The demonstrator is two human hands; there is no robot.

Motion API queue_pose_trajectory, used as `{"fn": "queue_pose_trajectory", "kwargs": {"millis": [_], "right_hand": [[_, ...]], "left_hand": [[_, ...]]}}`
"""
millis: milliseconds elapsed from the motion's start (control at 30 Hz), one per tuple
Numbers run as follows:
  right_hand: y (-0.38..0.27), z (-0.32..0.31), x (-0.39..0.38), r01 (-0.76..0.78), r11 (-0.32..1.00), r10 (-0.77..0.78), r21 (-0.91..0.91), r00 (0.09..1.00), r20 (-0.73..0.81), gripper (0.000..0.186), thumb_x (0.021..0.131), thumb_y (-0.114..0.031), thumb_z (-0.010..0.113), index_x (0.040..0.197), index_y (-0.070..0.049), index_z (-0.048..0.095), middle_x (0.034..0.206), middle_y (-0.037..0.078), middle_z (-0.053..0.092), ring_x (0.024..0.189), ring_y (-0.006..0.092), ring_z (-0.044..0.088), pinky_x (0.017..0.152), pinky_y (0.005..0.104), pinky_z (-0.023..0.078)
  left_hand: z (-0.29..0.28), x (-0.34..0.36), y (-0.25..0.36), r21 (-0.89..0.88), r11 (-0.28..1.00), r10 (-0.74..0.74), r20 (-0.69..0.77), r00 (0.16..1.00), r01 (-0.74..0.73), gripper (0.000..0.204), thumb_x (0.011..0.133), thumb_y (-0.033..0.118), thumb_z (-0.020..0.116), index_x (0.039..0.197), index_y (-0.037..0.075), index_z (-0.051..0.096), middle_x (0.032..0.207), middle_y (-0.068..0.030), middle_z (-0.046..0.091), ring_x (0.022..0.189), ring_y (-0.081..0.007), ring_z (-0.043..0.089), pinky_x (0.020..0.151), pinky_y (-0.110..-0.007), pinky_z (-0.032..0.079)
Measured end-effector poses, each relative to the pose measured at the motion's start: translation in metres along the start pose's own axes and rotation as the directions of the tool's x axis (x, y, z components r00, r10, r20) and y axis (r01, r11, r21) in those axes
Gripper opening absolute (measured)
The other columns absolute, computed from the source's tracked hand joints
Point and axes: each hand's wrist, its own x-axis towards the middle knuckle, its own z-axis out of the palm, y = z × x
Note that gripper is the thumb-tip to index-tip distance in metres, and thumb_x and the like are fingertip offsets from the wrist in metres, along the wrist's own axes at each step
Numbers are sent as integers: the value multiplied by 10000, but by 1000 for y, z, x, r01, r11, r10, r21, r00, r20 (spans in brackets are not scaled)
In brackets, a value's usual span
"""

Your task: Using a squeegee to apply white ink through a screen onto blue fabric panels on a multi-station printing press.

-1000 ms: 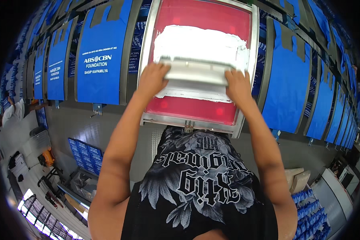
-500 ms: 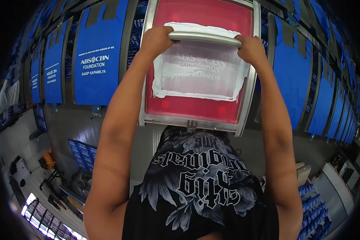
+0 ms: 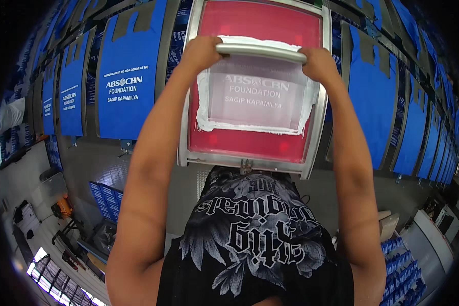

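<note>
Both my hands hold a squeegee [image 3: 262, 51] with a long pale metallic handle, one hand at each end. My left hand [image 3: 203, 53] is wrapped round its left end, my right hand [image 3: 320, 65] round its right end. Beneath lies a screen-printing frame [image 3: 316, 127] with metal rails and a pink-red screen [image 3: 260, 18]. The squeegee sits across the far part of the screen's pale, see-through window [image 3: 252, 113], through which white lettering shows. Thick white ink [image 3: 250, 128] borders that window. The squeegee's blade is not clearly visible.
Blue pieces of cloth shaped like bags [image 3: 125, 61] lie on grey boards in a row to my left. More blue bags [image 3: 370, 97] line the right side. A metal bracket [image 3: 246, 166] sits at the frame's near edge, close to my body.
The squeegee has shifted slightly farther from me over the screen. White smears across the window are gone, and its lettering shows more sharply. Both hands keep their grip.
</note>
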Motion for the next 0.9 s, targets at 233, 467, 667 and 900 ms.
{"fn": "queue_pose_trajectory", "kwargs": {"millis": [233,467,667,900], "right_hand": [[-68,48,-195,-17,982,-1,187,995,95,417,594,-24,640,1003,-100,663,878,133,646,880,303,593,1068,505,261],[-9,27,-44,7,1000,-7,-15,999,-52,388,628,-65,604,1007,-125,654,844,144,666,821,292,637,896,448,425],[16,-17,36,37,998,-46,54,984,170,482,643,-96,558,1115,-122,646,994,135,665,917,313,635,852,395,485],[59,-12,64,8,995,-21,102,992,126,486,609,-85,573,1090,-63,645,1011,188,650,927,326,625,818,367,497]], "left_hand": [[50,-211,29,-108,979,164,-93,982,-174,282,582,-40,616,850,40,642,745,-116,616,767,-315,577,651,-418,432],[25,-40,1,-3,1000,20,-58,998,-20,275,657,270,748,882,123,689,793,-134,668,779,-306,645,718,-412,504],[-20,15,-9,13,999,-38,111,993,37,479,616,375,794,989,101,670,885,-125,676,854,-301,642,766,-388,495],[-14,-160,78,-312,908,-182,307,934,280,449,864,439,565,938,0,617,824,-210,623,769,-378,598,688,-459,465]]}}
